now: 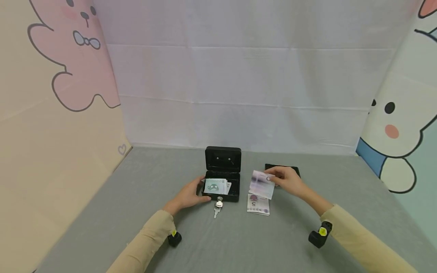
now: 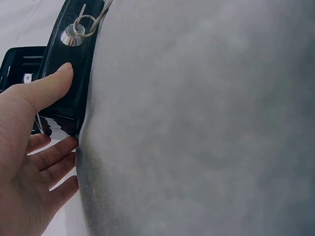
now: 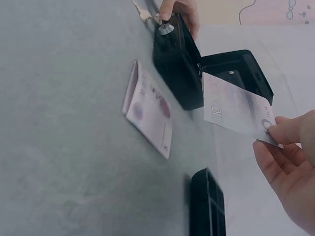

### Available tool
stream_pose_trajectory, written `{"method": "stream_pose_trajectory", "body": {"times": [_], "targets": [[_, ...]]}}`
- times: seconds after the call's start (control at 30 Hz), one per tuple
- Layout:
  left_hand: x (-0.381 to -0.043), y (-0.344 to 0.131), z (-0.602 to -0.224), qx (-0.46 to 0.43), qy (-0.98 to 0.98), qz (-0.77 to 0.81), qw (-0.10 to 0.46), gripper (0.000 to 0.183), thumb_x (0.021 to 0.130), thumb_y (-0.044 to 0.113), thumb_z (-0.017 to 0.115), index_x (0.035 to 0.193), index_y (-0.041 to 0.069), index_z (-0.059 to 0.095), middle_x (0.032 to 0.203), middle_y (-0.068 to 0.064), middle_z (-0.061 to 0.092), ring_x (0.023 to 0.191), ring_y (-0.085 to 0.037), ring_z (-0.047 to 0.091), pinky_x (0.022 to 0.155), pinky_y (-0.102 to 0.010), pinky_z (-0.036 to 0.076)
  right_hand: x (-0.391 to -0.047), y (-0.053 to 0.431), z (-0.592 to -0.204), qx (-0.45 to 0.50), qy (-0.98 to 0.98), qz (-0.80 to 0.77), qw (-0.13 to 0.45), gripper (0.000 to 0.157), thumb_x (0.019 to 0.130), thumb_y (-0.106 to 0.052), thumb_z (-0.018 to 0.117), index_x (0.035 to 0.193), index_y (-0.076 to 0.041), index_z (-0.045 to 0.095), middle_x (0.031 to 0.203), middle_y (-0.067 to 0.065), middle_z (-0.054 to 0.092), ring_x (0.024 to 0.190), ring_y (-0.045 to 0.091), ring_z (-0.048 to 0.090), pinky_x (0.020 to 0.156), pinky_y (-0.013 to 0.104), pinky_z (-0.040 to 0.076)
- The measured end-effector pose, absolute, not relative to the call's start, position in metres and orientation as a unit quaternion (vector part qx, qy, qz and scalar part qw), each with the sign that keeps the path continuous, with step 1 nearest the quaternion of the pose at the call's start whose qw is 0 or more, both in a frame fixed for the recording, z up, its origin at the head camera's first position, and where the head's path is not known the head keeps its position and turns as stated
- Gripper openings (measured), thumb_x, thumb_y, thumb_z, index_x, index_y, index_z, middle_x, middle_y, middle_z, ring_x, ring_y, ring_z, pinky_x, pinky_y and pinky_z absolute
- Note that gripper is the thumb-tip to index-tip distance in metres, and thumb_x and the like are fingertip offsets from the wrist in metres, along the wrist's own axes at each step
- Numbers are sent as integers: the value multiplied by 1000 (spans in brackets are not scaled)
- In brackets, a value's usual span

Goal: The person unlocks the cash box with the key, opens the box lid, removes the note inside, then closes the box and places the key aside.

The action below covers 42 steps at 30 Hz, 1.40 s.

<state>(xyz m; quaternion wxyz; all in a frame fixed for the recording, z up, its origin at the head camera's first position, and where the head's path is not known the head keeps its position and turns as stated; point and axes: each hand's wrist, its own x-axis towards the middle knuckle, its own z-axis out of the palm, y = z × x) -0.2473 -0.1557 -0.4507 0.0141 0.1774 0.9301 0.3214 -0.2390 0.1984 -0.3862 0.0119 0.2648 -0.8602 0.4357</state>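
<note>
A small black cash box (image 1: 235,194) stands with its lid (image 1: 223,159) raised. Greenish banknotes (image 1: 213,185) lie inside, and a key ring with keys (image 1: 217,210) hangs from the front lock. My left hand (image 1: 187,194) holds the box at its left front corner, thumb on the front and fingers along the side. Between thumb and fingers, my right hand (image 1: 288,181) pinches the edge of a pale purple banknote (image 3: 236,105), marked 10 in the right wrist view. Below that note, a folded banknote (image 1: 257,205) marked 5 rests on the table.
A flat black object (image 1: 273,166), divided into sections in the right wrist view, lies partly hidden behind my right hand. Grey cloth covers the table (image 1: 136,178). A white cloth (image 1: 239,76) hangs along the back, with cartoon-printed panels (image 1: 85,68) at the sides.
</note>
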Motion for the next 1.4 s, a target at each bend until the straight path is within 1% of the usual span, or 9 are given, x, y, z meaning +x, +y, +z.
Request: {"method": "stream_pose_trajectory", "body": {"times": [0.2,0.37,0.6,0.7,0.87,1.0,1.17,1.3,1.4], "targets": [[-249,-154,-452,178,930,320,18,81,72,29,76,136,1,36,117,-15,55,111,-29,50,94,-45,37,-230,220,-398,262,-849,459,4,22,89,1,53,108,7,60,96,20,63,68,8,56,56,31,49],[-249,-155,-452,174,928,330,20,82,72,28,77,137,1,35,117,-15,55,112,-29,49,95,-45,36,-224,236,-408,236,-848,475,-16,23,89,0,52,109,9,59,101,24,61,63,14,52,56,32,48],[-248,-156,-451,175,927,331,15,82,72,30,77,136,1,36,116,-14,56,111,-28,50,95,-45,37,-218,245,-416,167,-864,469,-79,24,90,-6,53,110,5,60,107,19,60,73,9,52,60,31,48],[-247,-156,-451,171,929,328,17,81,72,31,77,136,1,36,117,-14,55,112,-28,50,95,-45,37,-219,246,-421,154,-865,468,-94,24,89,-6,53,109,5,61,106,18,60,73,10,50,60,31,47],[-247,-156,-450,174,931,322,14,81,72,31,76,135,0,37,116,-14,56,110,-29,51,94,-45,38,-221,249,-432,159,-867,464,-92,23,89,-5,52,108,6,60,102,18,62,73,9,52,59,29,47],[-246,-156,-450,177,929,324,16,80,72,30,77,135,0,37,116,-15,56,110,-30,51,93,-46,38,-223,250,-440,167,-867,461,-93,23,89,-4,53,107,8,60,99,19,62,69,8,51,55,27,47],[-248,-156,-452,183,927,328,12,81,71,29,77,134,-1,37,114,-15,56,108,-29,51,93,-46,38,-224,250,-447,170,-869,457,-87,23,88,-3,53,107,9,59,99,20,62,67,7,50,51,27,45],[-249,-156,-453,183,927,327,7,81,71,30,77,134,-1,37,114,-15,56,108,-29,52,92,-45,39,-225,249,-448,169,-877,444,-75,23,88,-1,53,106,10,61,100,21,61,68,8,51,52,26,44],[-249,-156,-454,186,929,319,5,80,72,31,76,134,-1,37,114,-16,56,108,-30,52,91,-45,39,-225,248,-448,163,-885,430,-71,21,87,-1,54,104,8,62,101,21,61,70,9,51,52,26,44]]}}
